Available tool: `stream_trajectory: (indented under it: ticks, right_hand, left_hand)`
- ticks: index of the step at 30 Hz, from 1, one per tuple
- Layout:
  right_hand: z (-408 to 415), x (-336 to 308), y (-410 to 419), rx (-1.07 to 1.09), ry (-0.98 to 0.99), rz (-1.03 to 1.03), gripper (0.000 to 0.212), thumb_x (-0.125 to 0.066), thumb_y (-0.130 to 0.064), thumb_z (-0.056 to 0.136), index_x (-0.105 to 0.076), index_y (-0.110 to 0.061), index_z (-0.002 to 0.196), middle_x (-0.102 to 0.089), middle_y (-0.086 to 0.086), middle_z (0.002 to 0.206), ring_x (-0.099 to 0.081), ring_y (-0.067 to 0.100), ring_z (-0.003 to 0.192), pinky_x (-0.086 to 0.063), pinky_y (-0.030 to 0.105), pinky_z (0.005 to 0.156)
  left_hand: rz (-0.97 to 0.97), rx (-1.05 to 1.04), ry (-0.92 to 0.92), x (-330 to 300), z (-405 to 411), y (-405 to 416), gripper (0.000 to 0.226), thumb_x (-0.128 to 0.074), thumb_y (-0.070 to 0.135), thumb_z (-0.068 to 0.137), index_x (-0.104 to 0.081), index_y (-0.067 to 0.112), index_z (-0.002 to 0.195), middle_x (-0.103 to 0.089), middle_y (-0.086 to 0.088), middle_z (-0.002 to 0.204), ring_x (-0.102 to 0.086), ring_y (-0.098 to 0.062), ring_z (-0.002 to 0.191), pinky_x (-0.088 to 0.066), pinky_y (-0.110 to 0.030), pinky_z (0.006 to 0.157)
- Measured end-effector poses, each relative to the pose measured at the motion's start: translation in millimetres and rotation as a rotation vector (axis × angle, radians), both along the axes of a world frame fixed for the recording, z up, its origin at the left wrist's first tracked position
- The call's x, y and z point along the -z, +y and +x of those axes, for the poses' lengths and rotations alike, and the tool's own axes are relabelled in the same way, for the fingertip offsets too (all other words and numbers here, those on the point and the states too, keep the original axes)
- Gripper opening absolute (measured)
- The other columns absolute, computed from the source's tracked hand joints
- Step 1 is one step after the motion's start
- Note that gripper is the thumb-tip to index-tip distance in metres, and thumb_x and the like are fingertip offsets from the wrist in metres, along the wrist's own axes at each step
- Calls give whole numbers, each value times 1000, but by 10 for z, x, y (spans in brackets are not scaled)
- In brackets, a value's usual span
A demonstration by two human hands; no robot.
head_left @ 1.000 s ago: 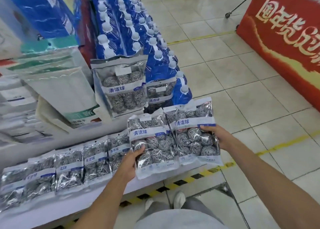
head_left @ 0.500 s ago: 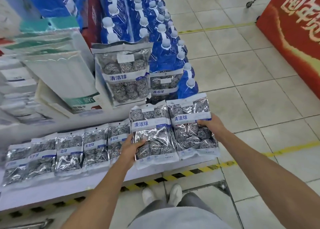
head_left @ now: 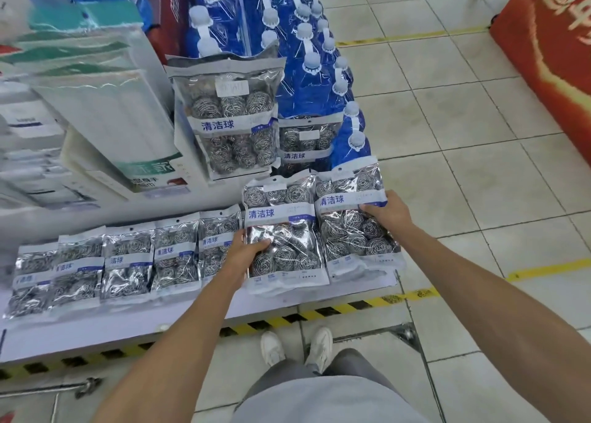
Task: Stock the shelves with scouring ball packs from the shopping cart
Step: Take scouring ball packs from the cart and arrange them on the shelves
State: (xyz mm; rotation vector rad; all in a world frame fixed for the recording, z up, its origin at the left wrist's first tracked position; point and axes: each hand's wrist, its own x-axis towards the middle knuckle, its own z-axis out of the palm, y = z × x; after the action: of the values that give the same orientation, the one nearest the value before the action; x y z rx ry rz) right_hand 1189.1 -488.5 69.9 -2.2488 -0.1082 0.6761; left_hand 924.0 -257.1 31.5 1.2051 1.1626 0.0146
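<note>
The blue characters 清洁球 stand on the white band of the scouring ball pack (head_left: 283, 230) at 6 o'clock, of its neighbour pack (head_left: 353, 218) toward 3 o'clock, and of the upright pack (head_left: 228, 118) at 12 o'clock. The row of packs (head_left: 128, 259) at 9 o'clock shows the same word partly covered. Yellow characters on the red banner (head_left: 550, 38) at 2 o'clock are cut off and unreadable.

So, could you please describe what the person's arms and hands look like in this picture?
Both forearms are bare, with no sleeves in view. The left hand and right hand wear no gloves; no watch, ring or bracelet shows.
</note>
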Motion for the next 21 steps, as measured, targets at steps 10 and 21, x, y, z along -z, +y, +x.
stream_trajectory:
  ticks: [10, 21]
  right_hand:
    - [-24, 2, 15, 30, 12, 6, 59, -84, -26, 88, -53, -8, 135, -64, 10, 126, -57, 21, 104, -44, 31, 86]
    - [-380, -151, -177, -467, -523, -418, 52, -64, -37, 99, -54, -5, 138, -59, 18, 126, -56, 35, 114, -53, 46, 93]
  left_hand:
    - [64, 23, 44, 1, 80, -47, 85, -84, 26, 87, -37, 19, 157, -48, -12, 156, -49, -34, 139, -39, -54, 118]
    - [355, 212, 169, -248, -267, -42, 67, -70, 34, 99, -40, 15, 155, -61, -11, 137, -60, -23, 110, -51, -38, 95]
